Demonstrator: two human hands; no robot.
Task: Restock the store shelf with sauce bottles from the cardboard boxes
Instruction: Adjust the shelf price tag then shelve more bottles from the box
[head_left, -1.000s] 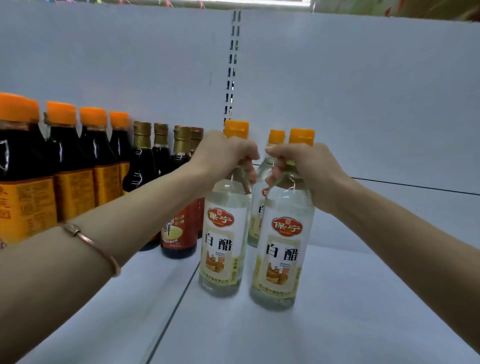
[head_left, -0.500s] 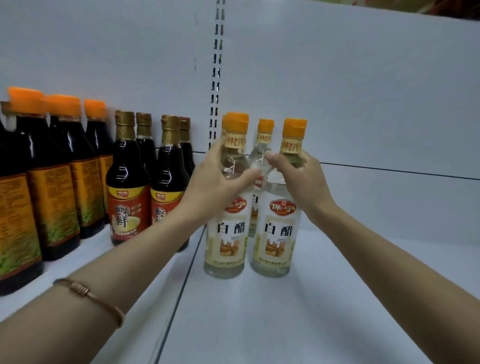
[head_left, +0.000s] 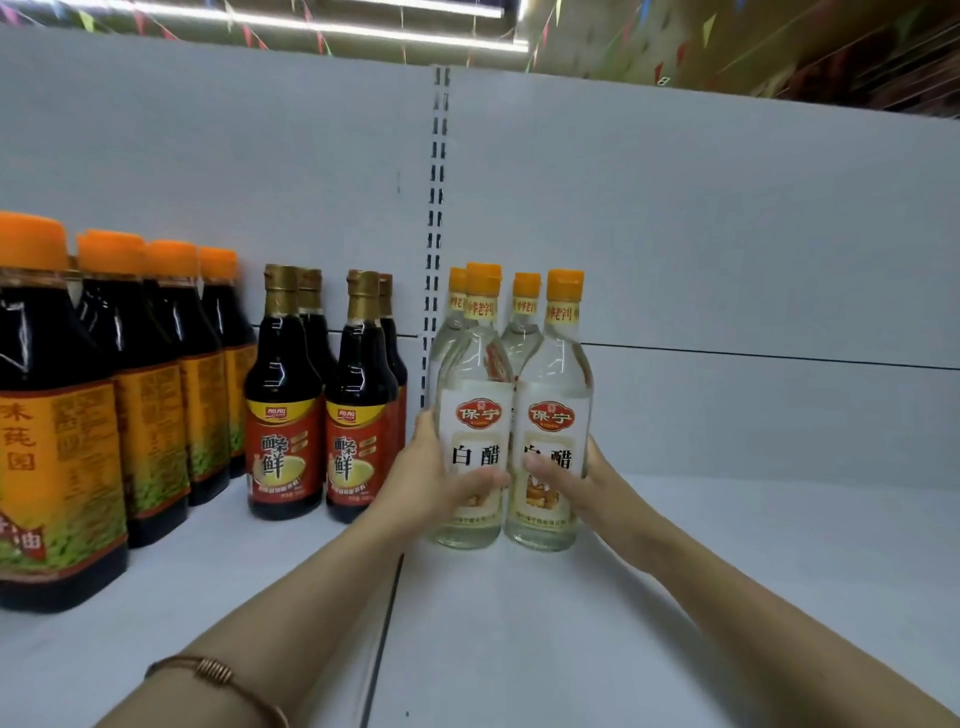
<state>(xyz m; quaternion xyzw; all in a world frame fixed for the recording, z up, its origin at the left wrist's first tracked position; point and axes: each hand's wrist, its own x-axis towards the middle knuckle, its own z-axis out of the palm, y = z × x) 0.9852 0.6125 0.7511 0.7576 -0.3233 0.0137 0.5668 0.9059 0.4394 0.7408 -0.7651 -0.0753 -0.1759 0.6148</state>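
Two front vinegar bottles stand upright, touching, on the white shelf (head_left: 675, 597): the left bottle (head_left: 475, 415) gripped low by the left hand (head_left: 431, 480), the right bottle (head_left: 555, 415) by the right hand (head_left: 582, 486). Two more clear bottles (head_left: 523, 327) stand behind; four gold-capped dark bottles (head_left: 283, 395) stand left.

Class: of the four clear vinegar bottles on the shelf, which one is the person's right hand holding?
The front right bottle. The right hand wraps its lower label; the front left one is held by the left hand, the rear two untouched.

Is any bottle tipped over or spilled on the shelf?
No. The clear vinegar bottles stand upright on the shelf, held by the left hand and right hand. The dark sauce bottles stand upright too.
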